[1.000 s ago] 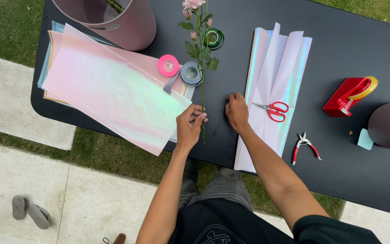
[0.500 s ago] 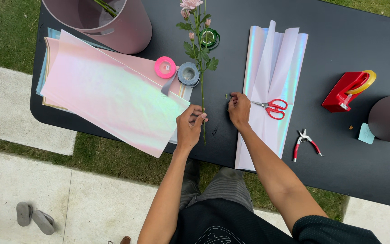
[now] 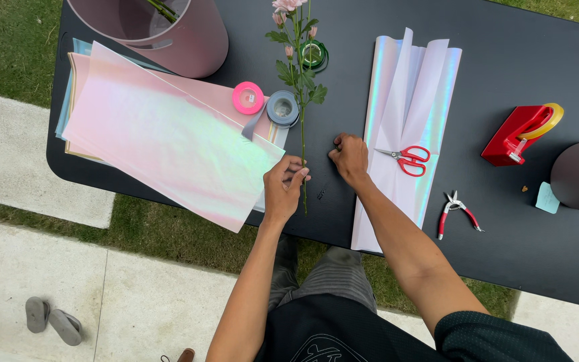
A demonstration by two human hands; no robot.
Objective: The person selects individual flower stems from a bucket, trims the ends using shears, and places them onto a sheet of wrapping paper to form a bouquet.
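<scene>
Black table [image 3: 383,27]: a dark matte top set over grass and paving, carrying everything named below.
Flower [image 3: 301,100]: a long green stem with leaves and pale pink buds lying flat on the table, blooms at the far edge, cut end toward the person.
Left hand [image 3: 283,186]: fingers pinched shut on the lower stem of the flower — thumb and fingertips meet around it, the cut end poking out below the hand.
Right hand [image 3: 350,156]: just right of the flower's stem, knuckles bent, fingertips pressed down on the table; nothing can be made out in its grip, and it lies apart from the stem.
Pink sheets [image 3: 162,137]: a fanned stack of shimmery wrapping paper left of the flower, its near corner touching the left hand.
Ribbon rolls: a pink one [image 3: 248,97] and a grey one [image 3: 283,108] side by side just left of the stem; a green one [image 3: 314,53] under the leaves farther up.
White paper [image 3: 407,87]: folded sheets with a shiny edge, right of the flower — the right wrist crosses the near part.
Scissors [image 3: 407,159]: red-handled, lying on the white paper, near the right hand.
Pliers [image 3: 456,211]: small, red-handled, farther right of the flower.
Tape dispenser [image 3: 521,134]: red, well right of the flower.
Bucket [image 3: 162,30]: pink, far left of the blooms.
</scene>
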